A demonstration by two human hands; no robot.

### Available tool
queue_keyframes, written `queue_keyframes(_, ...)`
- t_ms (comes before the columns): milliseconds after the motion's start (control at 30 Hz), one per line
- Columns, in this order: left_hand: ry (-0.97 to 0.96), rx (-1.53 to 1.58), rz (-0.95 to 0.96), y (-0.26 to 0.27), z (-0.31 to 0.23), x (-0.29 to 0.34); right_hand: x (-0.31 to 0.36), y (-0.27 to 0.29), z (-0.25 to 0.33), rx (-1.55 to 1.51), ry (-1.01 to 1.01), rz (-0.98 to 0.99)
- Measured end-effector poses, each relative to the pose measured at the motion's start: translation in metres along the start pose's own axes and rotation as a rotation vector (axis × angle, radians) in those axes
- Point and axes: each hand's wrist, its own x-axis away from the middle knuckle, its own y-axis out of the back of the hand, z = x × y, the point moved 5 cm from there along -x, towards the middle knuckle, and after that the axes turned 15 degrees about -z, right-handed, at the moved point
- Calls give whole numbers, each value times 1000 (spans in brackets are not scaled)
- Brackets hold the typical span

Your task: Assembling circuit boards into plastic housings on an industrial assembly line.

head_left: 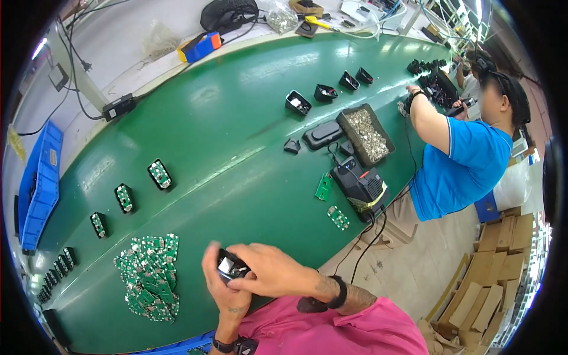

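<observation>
Close to the table's near edge, my left hand is wrapped round a small black plastic housing with something white inside. My right hand closes over the same housing from the right; its fingertips partly cover the inside. To the left of my hands lies a heap of green circuit boards. Further left and back, black housings with green boards in them stand apart, among them one housing, another housing and a smaller-looking housing.
A black device with cables stands right of centre, beside a tray of small metal parts. Two loose boards lie nearby, one of them a board. Several open housings stand behind. A co-worker in blue works at the right.
</observation>
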Motion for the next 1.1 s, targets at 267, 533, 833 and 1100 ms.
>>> queue_keyframes(267, 492, 379, 182, -6, 15, 15, 59, 104, -58, 650, -223, -706)
queue_keyframes(533, 587, 496, 178, -9, 13, 13, 67, 101, -74, 688, -251, -644)
queue_keyframes(833, 396, 352, 231, -16, 5, 5, 63, 73, -57, -495, -489, -524)
queue_keyframes(1100, 407, 346, 202, -7, 7, 6, 31, 27, -10, -556, -341, -88)
